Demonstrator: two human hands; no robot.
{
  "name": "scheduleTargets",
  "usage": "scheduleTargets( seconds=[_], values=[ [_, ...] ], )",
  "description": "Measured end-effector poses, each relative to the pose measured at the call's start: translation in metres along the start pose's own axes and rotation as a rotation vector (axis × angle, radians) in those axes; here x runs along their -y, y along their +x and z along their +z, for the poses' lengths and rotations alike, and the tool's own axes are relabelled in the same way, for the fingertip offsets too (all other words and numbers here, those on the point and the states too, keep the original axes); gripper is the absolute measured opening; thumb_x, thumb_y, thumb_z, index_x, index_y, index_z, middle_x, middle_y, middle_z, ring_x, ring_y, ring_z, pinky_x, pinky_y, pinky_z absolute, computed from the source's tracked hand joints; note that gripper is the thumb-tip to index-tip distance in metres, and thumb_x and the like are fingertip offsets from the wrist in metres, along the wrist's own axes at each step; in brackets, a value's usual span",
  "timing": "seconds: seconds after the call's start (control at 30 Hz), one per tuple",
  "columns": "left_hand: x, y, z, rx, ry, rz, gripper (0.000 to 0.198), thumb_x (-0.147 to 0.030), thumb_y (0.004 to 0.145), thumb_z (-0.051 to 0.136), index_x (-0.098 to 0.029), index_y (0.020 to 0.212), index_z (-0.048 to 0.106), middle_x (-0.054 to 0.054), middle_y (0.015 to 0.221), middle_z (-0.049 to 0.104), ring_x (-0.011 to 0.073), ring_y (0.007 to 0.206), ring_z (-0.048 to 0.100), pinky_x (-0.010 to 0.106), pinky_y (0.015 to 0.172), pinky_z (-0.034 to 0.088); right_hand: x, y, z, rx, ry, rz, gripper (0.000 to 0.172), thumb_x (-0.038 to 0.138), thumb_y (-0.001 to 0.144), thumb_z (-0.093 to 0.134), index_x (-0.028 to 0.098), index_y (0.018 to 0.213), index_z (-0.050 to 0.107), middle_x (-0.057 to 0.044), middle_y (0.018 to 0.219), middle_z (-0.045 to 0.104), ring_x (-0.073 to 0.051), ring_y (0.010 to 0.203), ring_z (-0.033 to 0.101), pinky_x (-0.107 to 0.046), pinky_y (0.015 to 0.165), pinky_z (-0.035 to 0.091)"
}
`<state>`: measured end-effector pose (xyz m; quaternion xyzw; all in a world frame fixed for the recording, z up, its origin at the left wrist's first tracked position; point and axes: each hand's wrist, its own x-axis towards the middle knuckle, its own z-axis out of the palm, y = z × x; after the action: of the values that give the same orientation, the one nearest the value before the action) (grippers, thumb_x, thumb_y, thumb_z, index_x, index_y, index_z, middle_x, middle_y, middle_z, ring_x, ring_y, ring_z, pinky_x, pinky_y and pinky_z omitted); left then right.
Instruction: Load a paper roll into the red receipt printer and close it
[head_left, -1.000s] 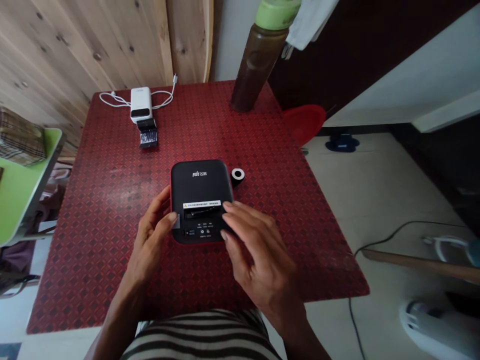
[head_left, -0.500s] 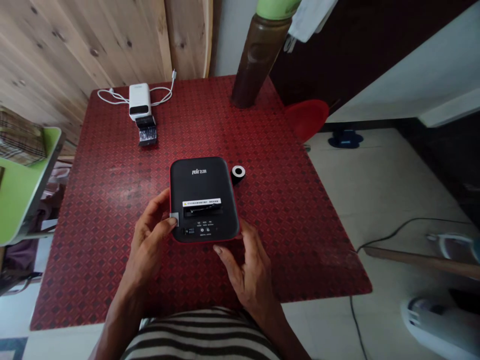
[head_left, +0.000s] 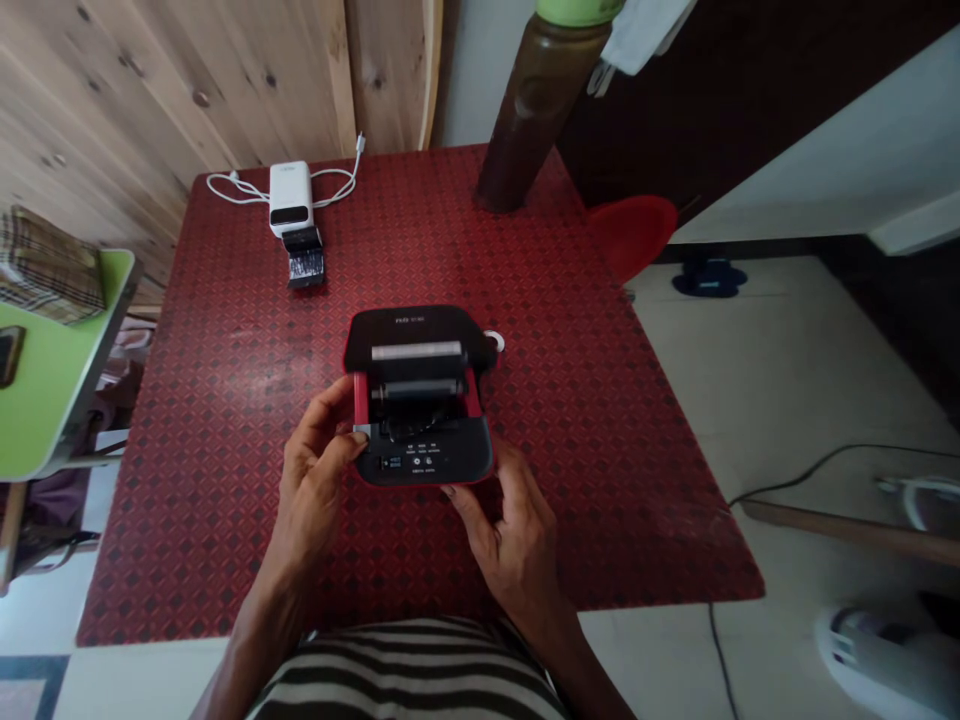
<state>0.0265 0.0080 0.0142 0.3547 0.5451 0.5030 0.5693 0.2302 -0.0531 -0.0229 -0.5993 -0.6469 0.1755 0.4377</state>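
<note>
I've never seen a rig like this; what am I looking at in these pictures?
There is no machine arm here: these are a person's bare left hand and right hand. Every picture comes from one head-worn camera looking forward and down. Both hands hold a black-and-red device near its front corners; its lid stands raised, showing a dark roller-like part. On the red patterned table, a white-ended roll is partly hidden by the lid. Farther back are a white device with a dark strip at its front and a green-capped bottle.

Red table (head_left: 420, 240): black device (head_left: 431, 462), roll (head_left: 499, 342), white gadget (head_left: 289, 188), cable (head_left: 361, 145), bottle (head_left: 527, 110).
</note>
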Motion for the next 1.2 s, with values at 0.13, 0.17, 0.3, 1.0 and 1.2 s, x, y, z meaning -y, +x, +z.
scheduleTargets(
  seconds=[0.13,0.17,0.3,1.0,1.2],
  values=[
    [0.003,-0.002,-0.003,0.020,0.013,0.004,0.057,-0.034,0.093,0.082,-0.031,0.149,0.076,0.007,0.149,0.079,0.0297,0.126,0.078,0.044,0.108,0.062,0.001,0.001,-0.002,0.005,-0.005,-0.007,0.035,0.040,0.117,0.065,0.025,0.148,0.061,-0.013,0.127,0.082,-0.028,0.114,0.083,-0.043,0.097,0.072],
    [0.004,-0.002,-0.004,0.028,0.007,0.015,0.057,-0.035,0.094,0.082,-0.032,0.150,0.076,0.006,0.151,0.078,0.0297,0.128,0.078,0.044,0.108,0.062,0.001,0.001,-0.004,0.019,-0.004,-0.011,0.035,0.041,0.117,0.064,0.024,0.148,0.061,-0.014,0.127,0.082,-0.028,0.114,0.083,-0.043,0.097,0.072],
    [0.011,-0.002,-0.008,0.073,-0.010,0.064,0.054,-0.039,0.100,0.080,-0.035,0.154,0.074,0.005,0.156,0.076,0.0297,0.133,0.076,0.041,0.106,0.062,0.000,0.010,-0.025,0.051,-0.037,-0.047,0.043,0.047,0.120,0.055,0.021,0.153,0.062,-0.017,0.134,0.082,-0.029,0.120,0.083,-0.046,0.099,0.072],
    [0.010,-0.002,-0.009,0.132,0.018,0.077,0.060,-0.048,0.102,0.079,-0.032,0.159,0.067,0.010,0.158,0.073,0.0342,0.134,0.075,0.046,0.102,0.065,0.047,0.152,-0.009,0.546,-0.460,-0.279,0.027,0.028,0.116,0.061,0.024,0.102,0.083,-0.005,0.082,0.083,-0.023,0.072,0.077,-0.034,0.069,0.052],
    [0.009,-0.001,-0.009,0.126,0.024,0.079,0.062,-0.050,0.100,0.081,-0.030,0.158,0.068,0.011,0.154,0.075,0.0343,0.128,0.077,0.046,0.097,0.065,0.050,0.169,0.021,0.633,-0.533,-0.293,0.014,0.023,0.107,0.071,0.020,0.105,0.084,-0.011,0.080,0.081,-0.027,0.077,0.081,-0.035,0.069,0.060]
  ],
)
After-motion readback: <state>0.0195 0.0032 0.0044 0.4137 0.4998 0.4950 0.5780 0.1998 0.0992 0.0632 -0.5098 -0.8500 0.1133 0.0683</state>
